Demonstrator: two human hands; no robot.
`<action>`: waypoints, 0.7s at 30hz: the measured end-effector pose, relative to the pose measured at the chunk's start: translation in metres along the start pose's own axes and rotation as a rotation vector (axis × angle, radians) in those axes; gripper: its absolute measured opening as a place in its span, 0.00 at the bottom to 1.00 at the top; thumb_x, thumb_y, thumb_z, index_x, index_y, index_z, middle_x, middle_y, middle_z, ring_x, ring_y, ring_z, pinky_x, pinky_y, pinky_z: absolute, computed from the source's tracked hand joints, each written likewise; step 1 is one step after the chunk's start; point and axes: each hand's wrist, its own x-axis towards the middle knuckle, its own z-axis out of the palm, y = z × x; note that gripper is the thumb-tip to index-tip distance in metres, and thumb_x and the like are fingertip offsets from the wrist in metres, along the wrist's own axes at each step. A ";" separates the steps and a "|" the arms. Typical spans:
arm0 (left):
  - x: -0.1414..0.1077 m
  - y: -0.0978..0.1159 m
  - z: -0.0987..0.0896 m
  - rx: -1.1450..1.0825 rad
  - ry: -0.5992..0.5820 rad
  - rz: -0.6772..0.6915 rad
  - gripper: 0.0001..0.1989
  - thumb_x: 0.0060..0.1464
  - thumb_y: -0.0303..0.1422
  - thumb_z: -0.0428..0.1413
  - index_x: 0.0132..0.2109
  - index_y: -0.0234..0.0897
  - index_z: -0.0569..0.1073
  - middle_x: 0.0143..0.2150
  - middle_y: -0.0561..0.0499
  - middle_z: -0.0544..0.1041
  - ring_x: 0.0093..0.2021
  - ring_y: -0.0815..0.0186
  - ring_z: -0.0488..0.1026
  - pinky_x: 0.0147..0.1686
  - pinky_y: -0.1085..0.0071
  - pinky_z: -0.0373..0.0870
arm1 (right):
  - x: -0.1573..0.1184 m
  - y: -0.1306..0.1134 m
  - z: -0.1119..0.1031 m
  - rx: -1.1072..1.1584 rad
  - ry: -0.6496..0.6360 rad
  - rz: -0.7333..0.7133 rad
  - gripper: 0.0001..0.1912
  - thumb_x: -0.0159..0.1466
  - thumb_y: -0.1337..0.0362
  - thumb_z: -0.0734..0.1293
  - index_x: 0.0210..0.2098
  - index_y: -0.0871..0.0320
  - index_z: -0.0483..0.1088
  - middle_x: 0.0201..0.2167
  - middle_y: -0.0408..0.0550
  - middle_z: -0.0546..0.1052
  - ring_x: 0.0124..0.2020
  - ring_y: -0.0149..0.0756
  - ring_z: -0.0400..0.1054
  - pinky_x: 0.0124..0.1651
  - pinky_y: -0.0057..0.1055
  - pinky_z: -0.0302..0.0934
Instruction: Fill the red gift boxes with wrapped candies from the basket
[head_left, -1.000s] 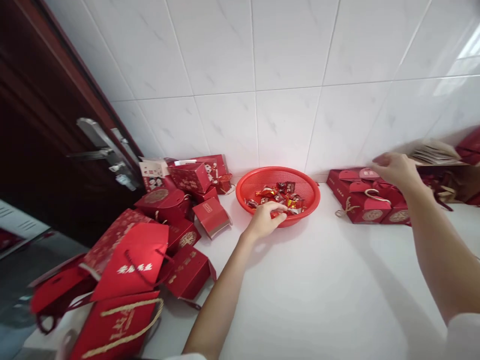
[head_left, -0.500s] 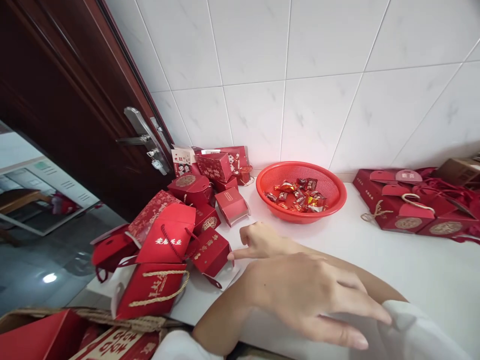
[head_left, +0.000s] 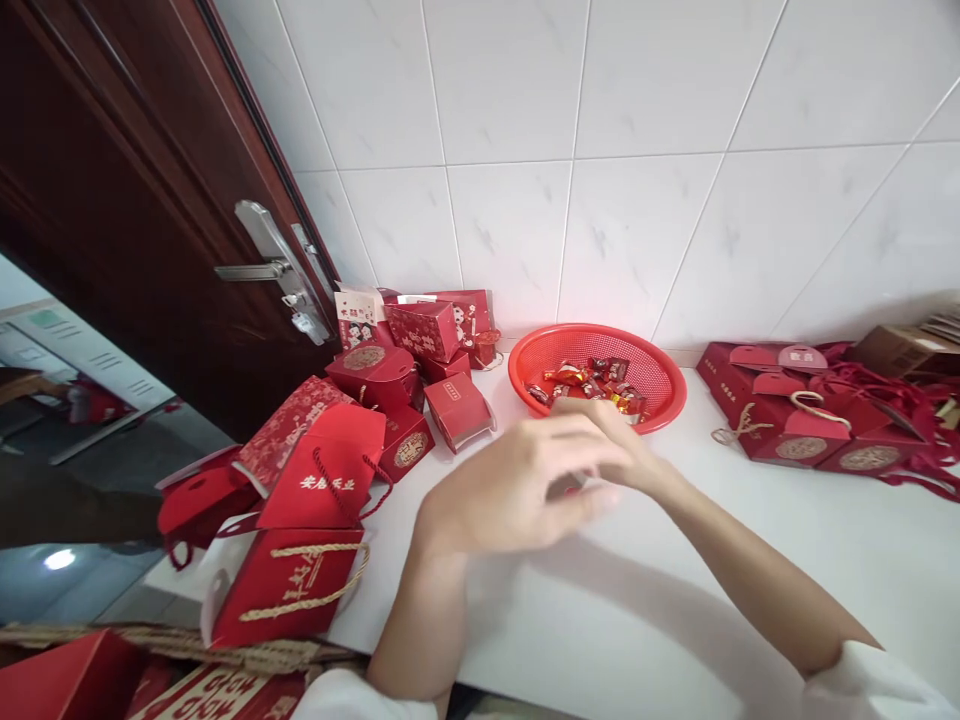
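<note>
My left hand [head_left: 510, 485] and my right hand [head_left: 619, 445] meet over the white counter, just in front of a red plastic basket [head_left: 667, 405]. My left fingers and thumb curl around a small red gift box [head_left: 572, 490], of which only a sliver shows between the hands. From the far side my right hand closes on it, its fingertips mostly hidden behind the left. Wrapped candies [head_left: 600, 380] lie inside the basket. To the left of the hands is a pile of red gift boxes, among them a small one [head_left: 459, 408] nearest the basket.
A red box with a gold rope handle [head_left: 296, 590] stands at the counter's left edge, above a woven basket [head_left: 247, 655] of red packets. More handled boxes [head_left: 795, 420] stand at the right. A dark door [head_left: 150, 180] and a tiled wall [head_left: 517, 80] border the counter.
The red gift box is gone from its place by the pile. My right hand has drawn back rightward from there, and my left hand has turned and curled to meet it.
</note>
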 end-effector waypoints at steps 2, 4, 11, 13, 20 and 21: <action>0.004 -0.013 -0.006 0.064 0.098 -0.109 0.08 0.62 0.33 0.54 0.40 0.37 0.77 0.38 0.49 0.78 0.35 0.66 0.74 0.38 0.70 0.71 | -0.008 0.002 -0.018 -0.028 0.087 0.035 0.09 0.59 0.63 0.63 0.23 0.57 0.63 0.21 0.41 0.69 0.24 0.30 0.60 0.28 0.28 0.52; 0.012 -0.027 -0.004 0.134 0.094 -0.206 0.08 0.60 0.32 0.53 0.34 0.38 0.75 0.34 0.51 0.76 0.34 0.67 0.72 0.35 0.71 0.69 | -0.015 0.008 -0.027 -0.054 0.117 0.070 0.12 0.60 0.62 0.62 0.21 0.56 0.62 0.19 0.40 0.66 0.23 0.29 0.57 0.26 0.28 0.50; 0.036 -0.035 0.046 0.422 -0.258 -0.488 0.09 0.51 0.36 0.58 0.38 0.38 0.70 0.40 0.47 0.73 0.35 0.58 0.73 0.31 0.67 0.64 | -0.027 0.038 -0.029 -0.045 0.096 0.149 0.16 0.63 0.56 0.62 0.22 0.56 0.61 0.20 0.41 0.67 0.23 0.30 0.57 0.27 0.29 0.51; 0.036 -0.034 0.054 0.463 -0.310 -0.533 0.11 0.51 0.33 0.58 0.42 0.37 0.69 0.43 0.44 0.72 0.37 0.57 0.74 0.32 0.66 0.65 | -0.029 0.045 -0.028 -0.017 0.076 0.147 0.17 0.63 0.54 0.62 0.22 0.56 0.61 0.21 0.41 0.67 0.24 0.30 0.57 0.27 0.29 0.52; 0.030 -0.051 0.049 0.373 -0.230 -0.525 0.07 0.60 0.35 0.51 0.45 0.41 0.64 0.47 0.47 0.71 0.40 0.57 0.74 0.36 0.65 0.66 | -0.035 0.057 -0.032 0.016 0.049 0.133 0.20 0.65 0.51 0.62 0.23 0.56 0.61 0.21 0.40 0.65 0.24 0.29 0.55 0.27 0.28 0.50; 0.030 -0.051 0.049 0.360 -0.233 -0.531 0.11 0.58 0.39 0.54 0.45 0.41 0.64 0.47 0.47 0.71 0.40 0.56 0.73 0.36 0.65 0.65 | -0.036 0.057 -0.031 0.023 0.044 0.137 0.19 0.65 0.51 0.62 0.23 0.57 0.62 0.21 0.40 0.65 0.24 0.29 0.55 0.27 0.28 0.50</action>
